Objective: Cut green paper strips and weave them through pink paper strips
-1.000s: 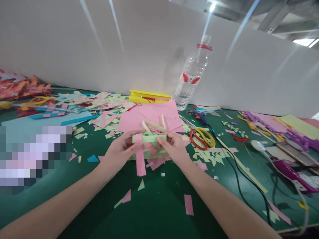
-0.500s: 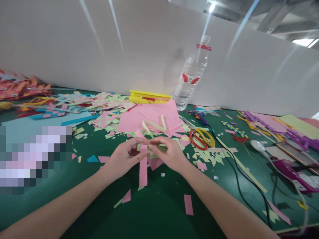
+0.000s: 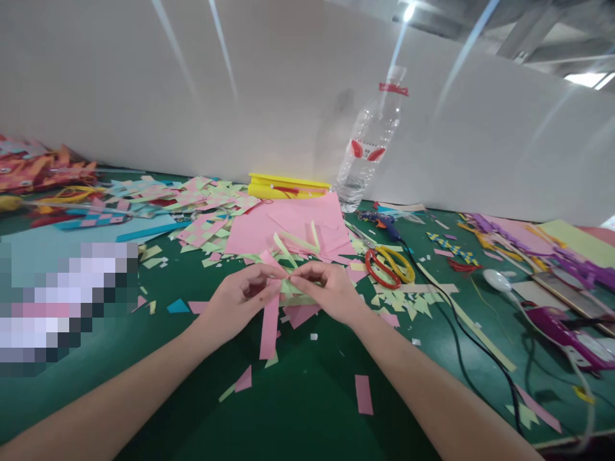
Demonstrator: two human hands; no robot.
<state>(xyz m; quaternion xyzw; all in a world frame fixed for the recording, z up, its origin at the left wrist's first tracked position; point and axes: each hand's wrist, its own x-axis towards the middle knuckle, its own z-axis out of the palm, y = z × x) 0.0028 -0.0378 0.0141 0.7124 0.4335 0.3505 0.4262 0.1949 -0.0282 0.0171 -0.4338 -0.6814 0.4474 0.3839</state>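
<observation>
Both my hands meet at the middle of the green table, fingertips close together. My left hand (image 3: pixel 243 298) pinches a pink paper strip (image 3: pixel 270 326), whose long end hangs down toward me and whose other end sticks out above the fingers. Thumb and fingers of my right hand (image 3: pixel 331 291) are closed on a pale green paper strip (image 3: pixel 287 251) where it crosses the pink one. The exact crossing is partly covered by my fingertips. Behind my hands lie pink paper sheets (image 3: pixel 288 221) with a folded green strip on top.
Red-and-yellow-handled scissors (image 3: pixel 389 266) and a glue gun (image 3: pixel 384 224) lie to the right, with a black cable (image 3: pixel 456 320). A bottle (image 3: pixel 368 147) leans at the back. Woven paper pieces (image 3: pixel 206 198) are heaped at the back left; scraps are scattered around.
The hanging end of the pink strip has swung slightly left and now slants. Both hands have shifted a little, and more of the green paper between them shows.
</observation>
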